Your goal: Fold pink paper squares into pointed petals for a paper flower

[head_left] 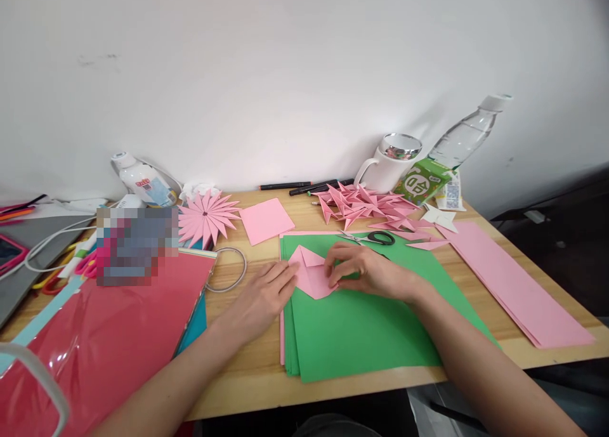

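Observation:
A small pink paper, folded to a peak at the top with creased flaps, lies on a stack of green paper sheets. My left hand is at its left edge, fingers close together with their tips on the paper; the thumb is hidden. At the right edge my right hand pinches the paper between thumb and fingers. Scissors with black handles lie just beyond my right hand. A flat pink square and a pink paper pinwheel of folded points lie further back.
A heap of pointed pink folded pieces lies before a white mug, a green box and a clear bottle. Long pink strips lie right. Red wrapped paper and a roll of tape are left.

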